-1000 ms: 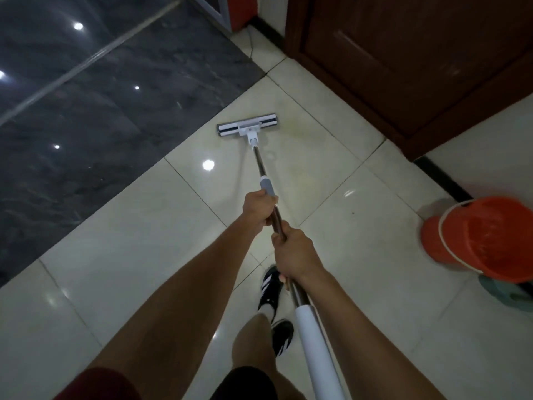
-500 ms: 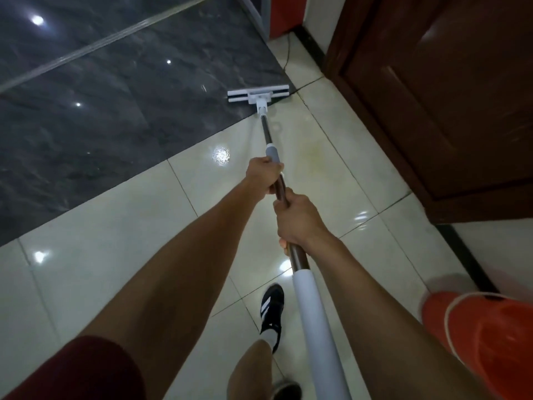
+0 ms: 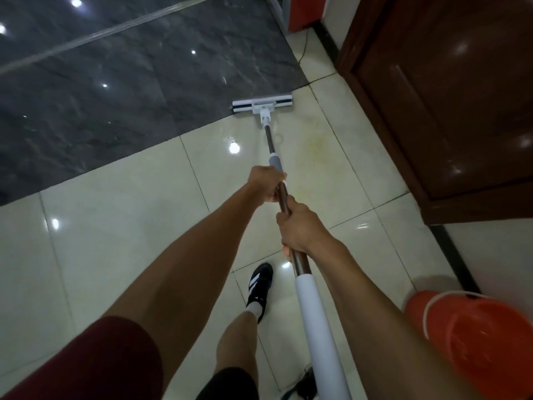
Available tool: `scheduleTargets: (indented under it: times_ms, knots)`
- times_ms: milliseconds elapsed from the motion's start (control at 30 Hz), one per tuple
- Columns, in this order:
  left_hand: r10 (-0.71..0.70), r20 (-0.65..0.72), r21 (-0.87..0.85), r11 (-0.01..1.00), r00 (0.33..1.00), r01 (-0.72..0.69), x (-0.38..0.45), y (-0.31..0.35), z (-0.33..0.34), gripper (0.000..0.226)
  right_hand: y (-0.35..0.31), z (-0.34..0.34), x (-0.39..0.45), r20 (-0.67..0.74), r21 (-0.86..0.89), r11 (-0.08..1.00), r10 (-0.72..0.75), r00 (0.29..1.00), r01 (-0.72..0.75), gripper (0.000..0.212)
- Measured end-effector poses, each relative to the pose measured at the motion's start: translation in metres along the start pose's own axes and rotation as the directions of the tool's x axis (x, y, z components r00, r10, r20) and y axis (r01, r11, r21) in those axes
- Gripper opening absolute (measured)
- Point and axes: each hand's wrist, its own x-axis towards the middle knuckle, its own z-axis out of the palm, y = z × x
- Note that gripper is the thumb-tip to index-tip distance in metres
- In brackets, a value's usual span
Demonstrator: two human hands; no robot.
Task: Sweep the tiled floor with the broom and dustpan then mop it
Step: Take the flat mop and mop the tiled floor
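Observation:
I hold a flat mop with both hands. Its white and grey head [image 3: 262, 104] lies flat on the cream tiled floor [image 3: 121, 220], right at the border with the dark grey marble floor [image 3: 115, 90]. The metal shaft [image 3: 270, 141] runs back toward me into a white lower sleeve [image 3: 317, 321]. My left hand [image 3: 266, 186] grips the shaft higher up, just below a grey collar. Below it, close behind, my right hand [image 3: 300, 226] grips the shaft too. A yellowish stain [image 3: 317, 142] shows on the tile to the right of the shaft.
An orange bucket [image 3: 473, 339] with a white handle stands at the lower right by the wall. A dark wooden door [image 3: 450, 96] fills the right side. My black shoe with white stripes [image 3: 259, 287] is planted under the shaft. A red object [image 3: 305, 10] stands at the top.
The mop head went forward from mid-tile to the edge of the dark floor and now sits just back on the cream tile. The view shifted, and the bucket slid toward the lower right.

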Motion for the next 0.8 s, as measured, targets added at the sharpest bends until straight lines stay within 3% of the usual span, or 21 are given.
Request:
scheduleTargets:
  times_ms: [233,500,600,800]
  knots:
    - [-0.009,-0.094,-0.023,1.000,0.996,0.007,-0.089,-0.112,0.024,0.013,0.089,0.031,-0.096,0.072,-0.139,0.989,-0.035,0.997,0.044,0.054]
    - [0.004,-0.133,-0.041,0.999,0.991,-0.010,-0.160,-0.207,0.055,0.008,0.168,0.049,-0.186,0.086,-0.074,0.995,-0.057,0.995,0.063,0.041]
    - [0.012,-0.158,-0.048,0.999,0.987,-0.020,-0.161,-0.220,0.058,0.024,0.177,0.059,-0.191,0.044,-0.036,0.998,-0.058,0.997,0.060,0.043]
    - [0.044,-0.198,-0.055,0.997,0.979,-0.056,-0.132,-0.194,0.040,0.011,0.148,0.055,-0.159,-0.014,-0.082,0.994,-0.069,0.998,0.068,0.040]
